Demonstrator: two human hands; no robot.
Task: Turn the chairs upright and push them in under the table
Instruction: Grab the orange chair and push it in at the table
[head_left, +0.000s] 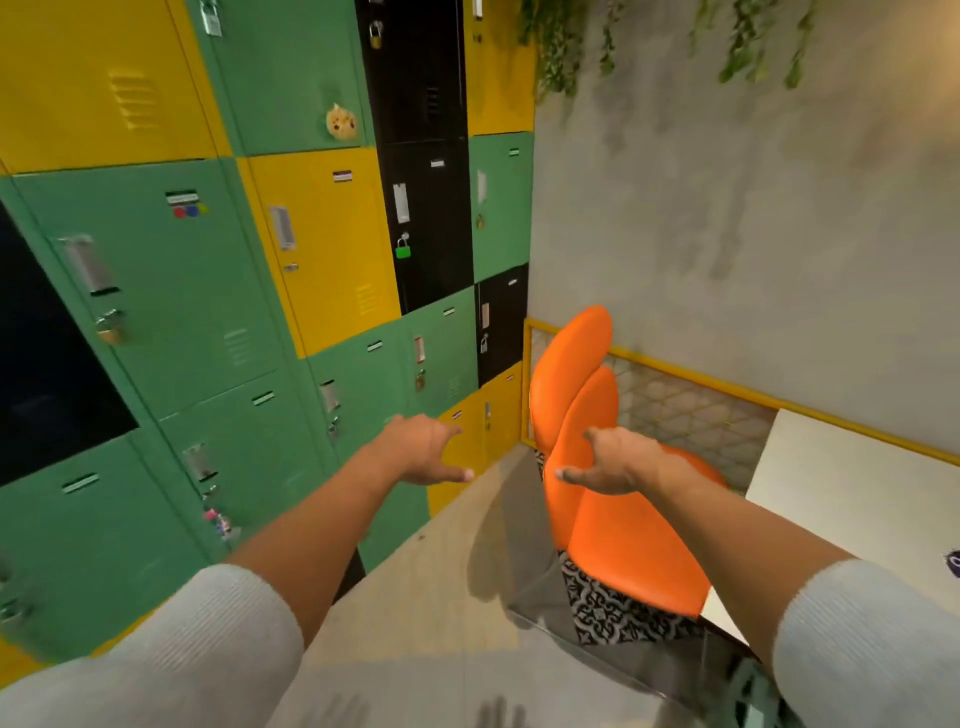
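Note:
Two orange chairs stand upright side by side against the white table (852, 488) at the right. The near chair (631, 551) shows its backrest; the far chair (569, 374) rises behind it. My right hand (610, 460) hovers at the top edge of the near chair's back, fingers spread, and I cannot tell whether it touches. My left hand (426, 449) is held out in the air to the left of the chairs, open and holding nothing. Both forearms are bare below pale knitted sleeves. The chair legs are hidden.
A wall of green, yellow and black lockers (322, 249) with padlocks fills the left. A yellow-framed mesh panel (691, 405) runs along the grey wall behind the table. Beige floor (415, 597) lies between lockers and chairs; patterned tiles (608, 608) show under the near chair.

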